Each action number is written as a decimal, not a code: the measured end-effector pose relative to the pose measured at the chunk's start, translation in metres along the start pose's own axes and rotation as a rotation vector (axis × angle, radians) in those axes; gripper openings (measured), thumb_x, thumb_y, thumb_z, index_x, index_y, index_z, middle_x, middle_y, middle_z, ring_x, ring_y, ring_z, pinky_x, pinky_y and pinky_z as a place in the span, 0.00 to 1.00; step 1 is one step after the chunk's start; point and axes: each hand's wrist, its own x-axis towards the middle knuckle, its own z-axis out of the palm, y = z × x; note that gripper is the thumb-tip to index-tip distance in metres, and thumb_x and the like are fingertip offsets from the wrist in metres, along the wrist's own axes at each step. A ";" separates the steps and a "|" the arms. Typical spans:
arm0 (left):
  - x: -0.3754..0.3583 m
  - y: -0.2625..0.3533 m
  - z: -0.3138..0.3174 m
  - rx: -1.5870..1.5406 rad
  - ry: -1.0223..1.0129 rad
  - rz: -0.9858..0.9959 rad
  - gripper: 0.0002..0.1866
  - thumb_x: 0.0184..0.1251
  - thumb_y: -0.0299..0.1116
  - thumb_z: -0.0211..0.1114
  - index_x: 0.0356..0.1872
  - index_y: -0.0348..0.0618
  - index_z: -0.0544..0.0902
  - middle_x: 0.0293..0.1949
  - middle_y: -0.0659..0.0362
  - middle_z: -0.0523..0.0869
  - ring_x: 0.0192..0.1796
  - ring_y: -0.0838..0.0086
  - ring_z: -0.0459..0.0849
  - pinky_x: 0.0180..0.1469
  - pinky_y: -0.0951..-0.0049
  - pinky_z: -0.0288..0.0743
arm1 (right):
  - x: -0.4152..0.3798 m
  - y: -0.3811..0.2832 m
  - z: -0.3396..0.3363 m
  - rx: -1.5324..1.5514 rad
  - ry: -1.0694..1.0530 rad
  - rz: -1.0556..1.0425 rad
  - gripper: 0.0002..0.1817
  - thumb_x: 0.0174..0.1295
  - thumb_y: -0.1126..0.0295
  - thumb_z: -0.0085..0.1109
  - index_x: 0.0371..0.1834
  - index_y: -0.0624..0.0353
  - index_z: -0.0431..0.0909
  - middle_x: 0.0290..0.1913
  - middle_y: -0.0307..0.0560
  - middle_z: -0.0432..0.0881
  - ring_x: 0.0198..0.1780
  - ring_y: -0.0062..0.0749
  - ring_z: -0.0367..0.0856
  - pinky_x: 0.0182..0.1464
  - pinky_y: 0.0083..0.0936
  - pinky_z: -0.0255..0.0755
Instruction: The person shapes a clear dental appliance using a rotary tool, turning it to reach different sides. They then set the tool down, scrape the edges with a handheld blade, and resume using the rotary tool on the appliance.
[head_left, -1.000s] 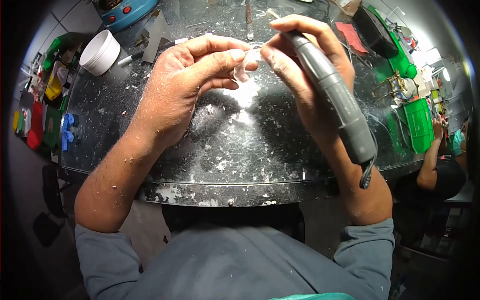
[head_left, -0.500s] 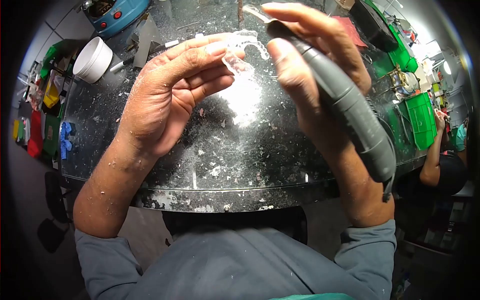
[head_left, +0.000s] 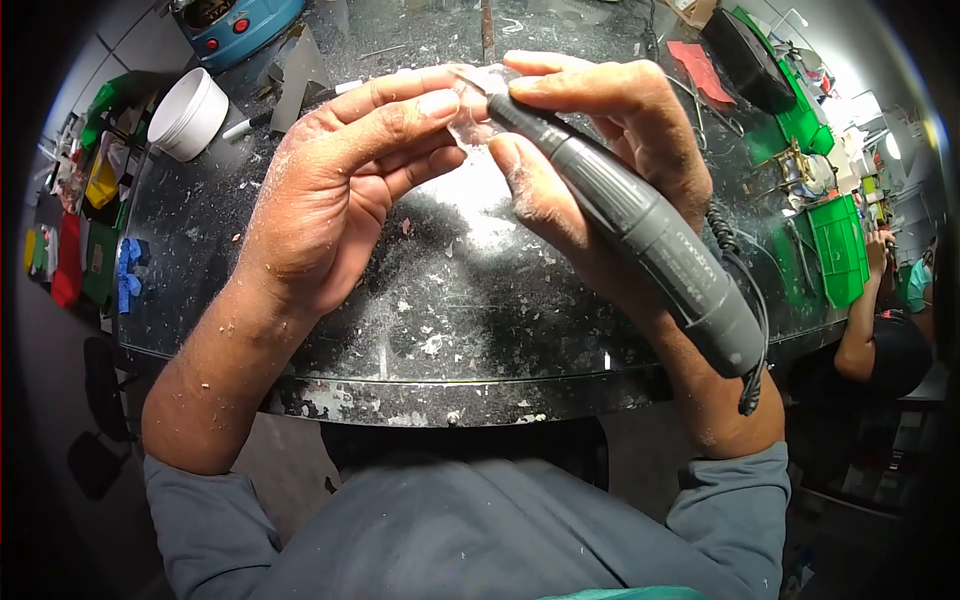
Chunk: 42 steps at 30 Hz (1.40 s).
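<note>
A clear plastic dental aligner [head_left: 472,128] is pinched between the thumb and fingers of my left hand [head_left: 325,190], above the dusty bench. My right hand [head_left: 640,115] is closed around a dark grey rotary handpiece [head_left: 640,220], its tip pointing up and left. The tip end reaches the aligner, close to my left fingertips; whether it touches cannot be made out. Fingers of both hands cover much of the aligner. From the handpiece's rear end comes a coiled black cord [head_left: 722,228]. White dust clings to both hands.
White shavings litter the black bench [head_left: 430,310]. At the upper left are a white tub [head_left: 188,115], a marker [head_left: 246,125] and a blue machine [head_left: 240,30] with red buttons. Rightward lie a red sheet [head_left: 700,72] and a green bin [head_left: 836,250]. Another person [head_left: 880,340] sits far right.
My right hand has brought the handpiece left and down, so its tip end is now at the aligner. The handpiece has rolled, showing its lettering. My left hand has barely moved.
</note>
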 end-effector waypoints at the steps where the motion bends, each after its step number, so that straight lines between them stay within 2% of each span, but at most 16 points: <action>1: 0.000 0.001 0.001 0.001 -0.001 0.001 0.21 0.72 0.33 0.59 0.61 0.31 0.74 0.53 0.52 0.83 0.54 0.75 0.82 0.60 0.73 0.77 | 0.000 -0.001 0.001 -0.001 0.000 -0.002 0.20 0.55 0.81 0.69 0.50 0.65 0.73 0.51 0.55 0.80 0.57 0.37 0.80 0.61 0.33 0.74; 4: 0.000 0.002 0.001 -0.005 -0.005 0.010 0.21 0.72 0.33 0.59 0.61 0.31 0.74 0.53 0.53 0.83 0.54 0.75 0.82 0.60 0.73 0.77 | 0.000 -0.003 0.001 0.030 0.028 0.053 0.20 0.56 0.82 0.67 0.50 0.65 0.72 0.51 0.56 0.80 0.58 0.38 0.80 0.61 0.33 0.74; 7: 0.001 0.002 0.000 0.004 0.008 0.001 0.21 0.72 0.33 0.59 0.61 0.32 0.74 0.53 0.53 0.84 0.54 0.75 0.83 0.60 0.73 0.77 | 0.002 -0.004 0.000 -0.092 -0.058 -0.054 0.19 0.57 0.84 0.65 0.50 0.65 0.71 0.52 0.58 0.79 0.58 0.37 0.80 0.62 0.32 0.74; 9: 0.001 0.003 0.003 -0.021 0.009 0.004 0.21 0.72 0.33 0.59 0.61 0.32 0.74 0.53 0.53 0.84 0.54 0.75 0.83 0.60 0.73 0.77 | 0.002 -0.008 0.004 -0.042 0.014 0.087 0.19 0.57 0.84 0.64 0.50 0.65 0.70 0.50 0.55 0.79 0.58 0.39 0.80 0.62 0.33 0.74; 11: 0.000 0.003 0.002 -0.014 0.008 0.007 0.21 0.72 0.33 0.59 0.61 0.32 0.74 0.53 0.53 0.84 0.54 0.75 0.83 0.59 0.74 0.78 | 0.001 -0.005 0.003 -0.020 0.018 0.091 0.19 0.57 0.83 0.64 0.51 0.65 0.70 0.51 0.56 0.79 0.58 0.40 0.80 0.62 0.34 0.74; 13: 0.000 0.003 0.002 -0.008 0.004 0.010 0.21 0.72 0.33 0.59 0.61 0.32 0.74 0.53 0.53 0.84 0.54 0.75 0.83 0.59 0.74 0.78 | 0.002 -0.002 -0.001 -0.091 -0.050 -0.072 0.19 0.58 0.83 0.64 0.51 0.65 0.70 0.51 0.55 0.79 0.59 0.42 0.79 0.62 0.35 0.74; 18: 0.001 0.005 0.004 0.003 -0.014 -0.005 0.21 0.72 0.31 0.59 0.61 0.31 0.74 0.53 0.51 0.83 0.55 0.73 0.83 0.59 0.74 0.79 | 0.001 -0.006 0.002 -0.021 -0.004 0.061 0.19 0.58 0.83 0.64 0.51 0.65 0.68 0.49 0.53 0.78 0.61 0.45 0.78 0.64 0.38 0.73; 20: 0.001 0.005 0.006 -0.005 -0.008 0.005 0.21 0.71 0.31 0.59 0.61 0.30 0.74 0.54 0.51 0.83 0.55 0.73 0.83 0.59 0.74 0.79 | 0.002 -0.005 0.001 -0.011 -0.034 0.007 0.19 0.59 0.83 0.63 0.51 0.66 0.67 0.50 0.56 0.78 0.61 0.44 0.78 0.65 0.37 0.72; 23: 0.000 0.005 0.008 0.000 -0.001 0.021 0.21 0.71 0.31 0.60 0.61 0.30 0.74 0.54 0.50 0.82 0.55 0.73 0.83 0.59 0.73 0.79 | 0.002 -0.009 0.002 -0.015 -0.016 0.068 0.19 0.58 0.84 0.62 0.51 0.66 0.67 0.51 0.57 0.78 0.62 0.44 0.77 0.65 0.37 0.71; 27: 0.000 0.004 0.008 0.015 0.001 0.039 0.21 0.71 0.30 0.59 0.61 0.30 0.74 0.55 0.50 0.82 0.55 0.72 0.83 0.60 0.72 0.78 | 0.002 -0.007 0.002 -0.032 -0.049 0.010 0.19 0.58 0.84 0.62 0.51 0.66 0.67 0.51 0.58 0.78 0.62 0.44 0.77 0.65 0.37 0.71; 30: 0.000 0.004 0.007 0.022 0.006 0.047 0.21 0.71 0.30 0.59 0.61 0.30 0.74 0.55 0.50 0.83 0.55 0.72 0.83 0.61 0.72 0.77 | 0.003 -0.009 0.002 -0.026 -0.016 0.068 0.20 0.58 0.84 0.62 0.52 0.66 0.67 0.51 0.57 0.78 0.63 0.45 0.77 0.65 0.37 0.71; 32: 0.000 0.004 0.007 0.030 0.010 0.050 0.20 0.70 0.30 0.59 0.60 0.30 0.75 0.54 0.50 0.83 0.54 0.72 0.83 0.61 0.71 0.76 | 0.003 -0.009 0.001 -0.019 -0.063 0.014 0.20 0.58 0.84 0.62 0.52 0.66 0.67 0.51 0.56 0.78 0.63 0.46 0.76 0.66 0.37 0.71; 35: 0.000 0.003 0.007 0.039 0.018 0.055 0.20 0.70 0.30 0.60 0.60 0.31 0.76 0.54 0.51 0.83 0.54 0.72 0.83 0.61 0.70 0.75 | 0.001 -0.008 0.004 0.008 -0.006 0.062 0.20 0.57 0.84 0.63 0.52 0.66 0.68 0.49 0.53 0.77 0.63 0.46 0.76 0.66 0.39 0.70; 42: 0.000 0.003 0.006 0.142 0.052 0.110 0.19 0.68 0.28 0.62 0.58 0.32 0.78 0.53 0.51 0.84 0.54 0.73 0.83 0.62 0.70 0.74 | 0.002 -0.006 0.002 -0.009 -0.052 0.010 0.20 0.56 0.84 0.64 0.51 0.66 0.70 0.49 0.52 0.76 0.63 0.47 0.76 0.66 0.40 0.70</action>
